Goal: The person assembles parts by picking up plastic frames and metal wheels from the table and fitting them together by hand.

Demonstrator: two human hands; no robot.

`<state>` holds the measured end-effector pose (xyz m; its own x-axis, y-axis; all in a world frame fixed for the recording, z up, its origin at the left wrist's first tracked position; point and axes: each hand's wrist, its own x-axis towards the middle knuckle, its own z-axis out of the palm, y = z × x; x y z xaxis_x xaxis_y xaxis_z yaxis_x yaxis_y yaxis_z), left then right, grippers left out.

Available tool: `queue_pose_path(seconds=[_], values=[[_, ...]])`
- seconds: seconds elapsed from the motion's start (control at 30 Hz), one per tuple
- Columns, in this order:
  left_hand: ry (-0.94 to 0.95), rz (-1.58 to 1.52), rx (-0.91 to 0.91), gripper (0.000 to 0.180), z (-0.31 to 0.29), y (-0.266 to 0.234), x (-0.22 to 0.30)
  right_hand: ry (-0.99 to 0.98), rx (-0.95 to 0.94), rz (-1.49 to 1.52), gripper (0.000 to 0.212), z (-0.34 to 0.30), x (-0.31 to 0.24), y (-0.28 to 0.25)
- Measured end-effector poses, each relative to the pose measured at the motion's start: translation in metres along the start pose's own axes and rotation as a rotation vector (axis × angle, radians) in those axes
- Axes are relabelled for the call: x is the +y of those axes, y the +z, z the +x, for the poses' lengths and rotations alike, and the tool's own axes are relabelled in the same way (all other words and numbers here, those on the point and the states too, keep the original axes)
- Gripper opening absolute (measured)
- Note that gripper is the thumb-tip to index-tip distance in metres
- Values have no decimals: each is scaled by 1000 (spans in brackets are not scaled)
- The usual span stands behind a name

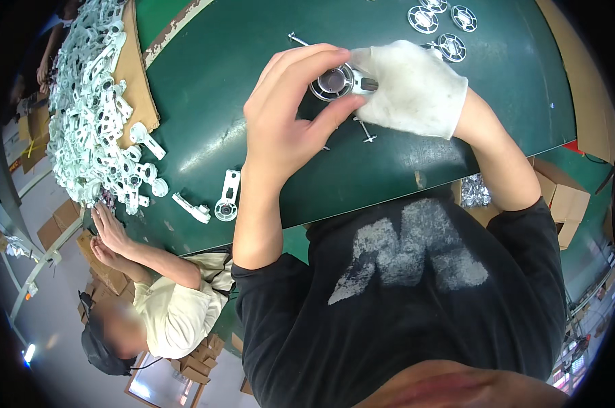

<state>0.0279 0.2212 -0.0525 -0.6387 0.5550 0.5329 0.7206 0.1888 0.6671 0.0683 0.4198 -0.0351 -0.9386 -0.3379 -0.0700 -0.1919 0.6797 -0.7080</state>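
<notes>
Near the far middle of the green table, my bare left hand (290,112) curls its fingers and thumb around the rim of a round spoked part (332,81). The part has a dark disc at its centre and a pale arm with a dark tip on its right side. My right hand (411,88), in a white glove, closes on the same part from the right; its fingertips are mostly hidden. Just below the hands lies a small metal rod with a cross-shaped end (366,130). Another thin rod (297,39) sticks out beyond my left hand.
Several spoked wheels (451,47) lie at the far right. Two pale ring-ended arms (228,196) rest near the left edge. A large heap of similar parts (93,115) fills the far left, where a co-worker's hands (110,234) reach. Cardboard boxes (559,197) stand at right.
</notes>
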Motion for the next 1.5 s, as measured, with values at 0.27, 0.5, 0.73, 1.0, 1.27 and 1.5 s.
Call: queue_pose_path(seconds=[0.27,0.5,0.73,1.0,1.27,1.5], values=[[104,72,98,48,-7,2,-6,47,20,3,28,-2,-8,1],[128,161,133,52,-8,4,-13,23,81,-14,27,-4,-10,2],[249,185,123,54,-7,-4,-9,227,-238,759,42,-2,-14,-19],[38,-353,95,91,-10,0,-8,58,-30,431,43,6,-6,13],[-211,-733,67,33,-13,1,-5,-73,180,-138,34,-6,-16,23],[-421,-456,-77,26,16,-24,-1,-22,269,-16,43,1,-5,25]])
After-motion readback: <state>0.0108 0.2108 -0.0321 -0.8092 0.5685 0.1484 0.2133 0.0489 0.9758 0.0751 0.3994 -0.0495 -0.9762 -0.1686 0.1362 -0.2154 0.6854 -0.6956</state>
